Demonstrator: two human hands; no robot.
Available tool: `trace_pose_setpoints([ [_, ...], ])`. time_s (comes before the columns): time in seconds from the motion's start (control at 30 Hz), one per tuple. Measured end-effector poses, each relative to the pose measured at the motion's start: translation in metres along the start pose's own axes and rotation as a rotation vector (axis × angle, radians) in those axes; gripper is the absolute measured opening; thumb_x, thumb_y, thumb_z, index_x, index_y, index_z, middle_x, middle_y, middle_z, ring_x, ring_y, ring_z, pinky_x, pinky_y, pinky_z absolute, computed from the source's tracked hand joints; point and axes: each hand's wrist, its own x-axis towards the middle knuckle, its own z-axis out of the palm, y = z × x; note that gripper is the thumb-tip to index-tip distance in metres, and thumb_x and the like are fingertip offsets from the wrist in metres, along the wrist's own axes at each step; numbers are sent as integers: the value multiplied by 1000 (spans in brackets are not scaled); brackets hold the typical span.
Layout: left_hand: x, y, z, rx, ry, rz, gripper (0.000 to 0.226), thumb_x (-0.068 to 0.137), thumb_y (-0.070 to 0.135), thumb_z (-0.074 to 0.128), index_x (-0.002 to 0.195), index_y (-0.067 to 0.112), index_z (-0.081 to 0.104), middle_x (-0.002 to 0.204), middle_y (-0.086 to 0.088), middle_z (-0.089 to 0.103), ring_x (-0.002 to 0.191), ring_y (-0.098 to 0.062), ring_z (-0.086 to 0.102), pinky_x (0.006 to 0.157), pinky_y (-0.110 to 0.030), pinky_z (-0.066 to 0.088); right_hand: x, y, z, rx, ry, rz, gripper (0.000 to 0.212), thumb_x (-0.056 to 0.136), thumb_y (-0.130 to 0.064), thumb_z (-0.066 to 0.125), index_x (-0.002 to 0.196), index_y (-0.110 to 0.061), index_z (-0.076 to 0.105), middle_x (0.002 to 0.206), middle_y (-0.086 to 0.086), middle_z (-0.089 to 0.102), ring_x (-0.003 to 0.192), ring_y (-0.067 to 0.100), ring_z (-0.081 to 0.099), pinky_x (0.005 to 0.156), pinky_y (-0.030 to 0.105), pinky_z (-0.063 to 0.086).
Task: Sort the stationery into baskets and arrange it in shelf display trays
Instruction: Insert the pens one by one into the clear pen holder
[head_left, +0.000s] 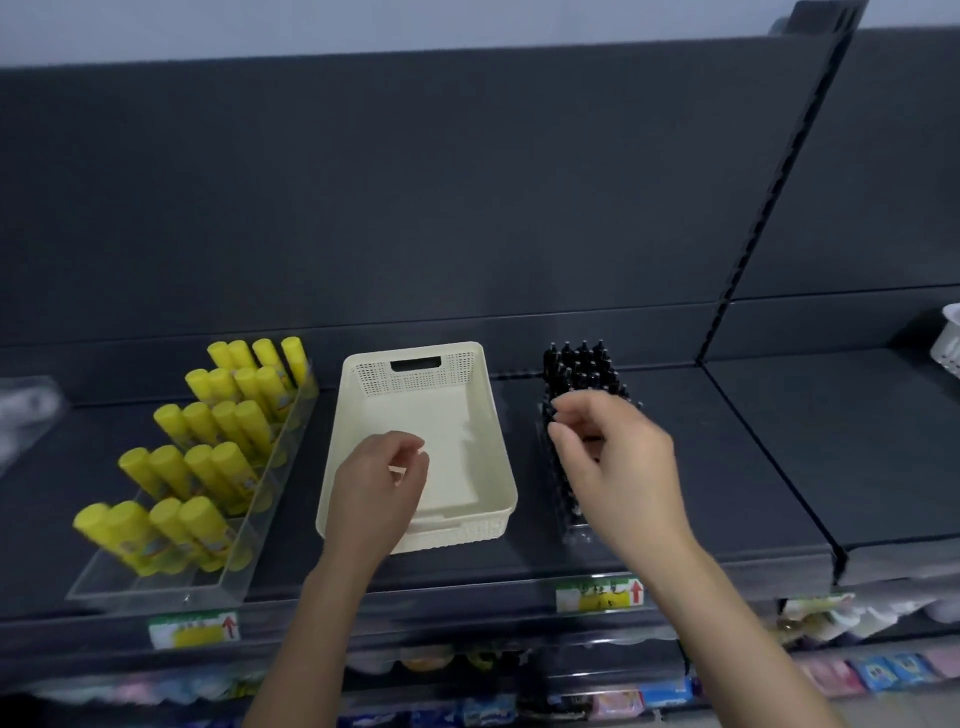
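Pens (576, 364), black, upright in clear tray (576, 535) right of empty basket (344, 415), glue sticks (208, 457) trayed left; right hand (618, 457) above pens, left hand (379, 488) over basket, both loosely curled, holding nothing; arranging apparently near done, next likely straightening rows.

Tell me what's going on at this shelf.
A person works at a dark shelf. Yellow glue sticks stand in a clear tray on the left. The left hand hovers, empty, over the empty cream basket. The right hand is at the black pens; whether it grips one is unclear.
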Motion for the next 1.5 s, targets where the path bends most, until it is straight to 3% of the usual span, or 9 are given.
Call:
trace_pose_setpoints([
  [0.23, -1, -35, -23, 27, 206, -149, 27, 84, 7, 66, 110, 11, 66, 103, -2, 57, 94, -21, 56, 83, -32, 46, 1, 23, 75, -55, -318, 181, 41, 88, -14, 60, 128, -13, 53, 118, 2, 56, 103, 14, 57, 92, 25, 47],
  [0.33, 1, -47, -21, -10, 141, -277, 37, 82, 14, 68, 118, 12, 59, 111, -3, 58, 102, -21, 55, 85, -37, 48, 6, 31, 91, 57, -285, 326, 36, 87, -10, 59, 122, -14, 55, 107, -3, 63, 99, 15, 60, 83, 27, 50],
  [0.57, -3, -55, -13, -426, 24, -592, 37, 84, 12, 62, 120, 20, 58, 96, 11, 65, 88, -10, 62, 64, -26, 46, 11, 37, 114, 294, -271, 674, 26, 88, -1, 42, 101, -13, 62, 90, 0, 66, 82, 18, 64, 65, 30, 53],
  [0.73, 1, -39, -27, -464, 42, -466, 37, 85, 7, 59, 103, 40, 64, 93, 15, 69, 90, -12, 65, 74, -33, 53, 10, 23, 116, 280, -172, 623, 35, 84, 5, 31, 90, -12, 61, 85, 6, 66, 72, 18, 59, 54, 26, 46],
  [0.93, 30, 3, -65, -412, 137, -171, 45, 83, 10, 59, 92, 55, 54, 90, 32, 64, 86, 10, 59, 64, -12, 45, 36, -18, 93, 268, 26, 378, 35, 84, 5, 33, 97, -13, 60, 86, 4, 63, 74, 18, 55, 63, 30, 43],
  [1.17, 46, 31, -78, -431, 209, 47, 49, 86, 2, 59, 120, 36, 52, 106, 28, 61, 100, 11, 56, 81, -4, 43, 49, -46, 56, 259, 160, 246, 36, 85, 1, 32, 97, -19, 60, 75, -7, 58, 64, 9, 48, 55, 23, 37],
  [1.27, 54, 46, -73, -444, 174, 65, 53, 87, 3, 59, 134, 26, 48, 120, 23, 60, 111, 6, 54, 95, -14, 43, 50, -46, 39, 231, 227, 241, 37, 86, 1, 33, 100, -20, 60, 71, -12, 55, 58, -1, 47, 48, 11, 34],
  [1.43, 56, 80, -59, -452, 108, 85, 57, 86, 9, 59, 133, 37, 46, 102, 47, 54, 99, 22, 51, 82, -3, 41, 47, -41, 3, 232, 311, 236, 38, 84, 3, 33, 73, -31, 47, 50, -25, 49, 45, -2, 42, 39, 8, 28],
  [1.5, 53, 95, -53, -467, 86, 102, 57, 85, 10, 60, 132, 38, 47, 105, 43, 55, 101, 20, 51, 84, -9, 42, 45, -37, -13, 237, 347, 227, 42, 82, 2, 33, 66, -36, 43, 47, -24, 47, 43, 0, 40, 38, 8, 26],
])
